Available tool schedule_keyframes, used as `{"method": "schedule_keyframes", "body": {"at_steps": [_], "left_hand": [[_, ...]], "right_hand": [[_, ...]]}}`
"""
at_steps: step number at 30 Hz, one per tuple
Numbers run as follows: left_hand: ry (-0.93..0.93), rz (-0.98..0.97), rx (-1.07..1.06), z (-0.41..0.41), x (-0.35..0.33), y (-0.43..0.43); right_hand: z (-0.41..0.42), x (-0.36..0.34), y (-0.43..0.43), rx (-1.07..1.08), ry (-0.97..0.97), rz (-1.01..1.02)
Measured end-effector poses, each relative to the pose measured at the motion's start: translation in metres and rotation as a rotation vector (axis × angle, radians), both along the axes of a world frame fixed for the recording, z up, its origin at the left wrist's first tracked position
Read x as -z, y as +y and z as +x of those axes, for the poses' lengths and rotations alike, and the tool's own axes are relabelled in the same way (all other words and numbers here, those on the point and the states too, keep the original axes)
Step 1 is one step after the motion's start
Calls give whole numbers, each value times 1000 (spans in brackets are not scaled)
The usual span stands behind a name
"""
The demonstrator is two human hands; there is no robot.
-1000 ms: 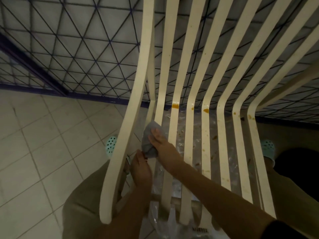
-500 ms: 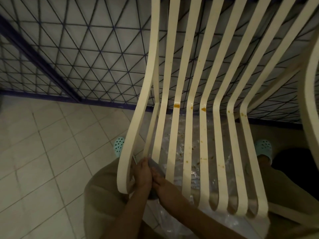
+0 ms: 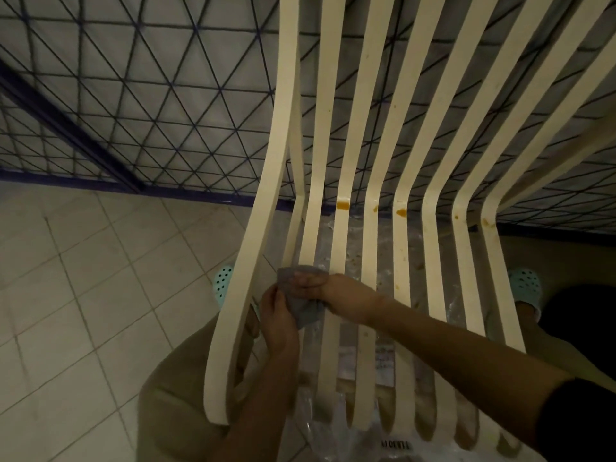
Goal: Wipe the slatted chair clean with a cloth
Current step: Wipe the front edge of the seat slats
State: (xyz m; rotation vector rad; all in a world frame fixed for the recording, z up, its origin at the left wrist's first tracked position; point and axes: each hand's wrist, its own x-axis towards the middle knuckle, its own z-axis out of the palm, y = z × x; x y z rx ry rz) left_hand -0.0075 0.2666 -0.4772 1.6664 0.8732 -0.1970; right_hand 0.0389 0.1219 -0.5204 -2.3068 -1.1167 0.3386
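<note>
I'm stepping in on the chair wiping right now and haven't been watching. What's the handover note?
The right hand grips the grey cloth and presses it on the seat slats beside the thick outer rail of the chair.
The left hand is at the cloth's lower end; its grip is unclear.
Done: the slats right by the cloth show no stains.
Left: the orange stains at the bend of the middle slats, plus smaller spots further along the seat.
</note>
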Motion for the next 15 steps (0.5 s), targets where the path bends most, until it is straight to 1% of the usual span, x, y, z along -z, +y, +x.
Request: {"method": "schedule_keyframes", "body": {"at_steps": [2, 3, 6, 7, 8, 10, 12, 14, 15], "left_hand": [[-37, -1, 22, 13, 16, -11], [-52, 37, 60, 21, 21, -16], [-104, 56, 107, 48, 25, -31], [-112, 88, 115, 57, 27, -32], [-108, 110, 112, 67, 29, -36], [-61, 211, 159, 76, 35, -38], [-51, 224, 203, 76, 41, -39], [-69, 186, 232, 73, 45, -37], [-74, 171, 230, 71, 46, -36]], "right_hand": [[24, 8, -9, 44, 61, -86], [39, 10, -14, 57, 42, -91], [83, 7, -17, 93, 26, -212], [93, 9, -20, 103, 7, -221], [106, 9, -22, 135, 27, -205], [130, 10, -28, 182, 3, -195], [151, 8, -30, 160, -43, -240], [158, 5, -29, 34, -149, -338], [161, 2, -29, 3, -161, -383]]}}
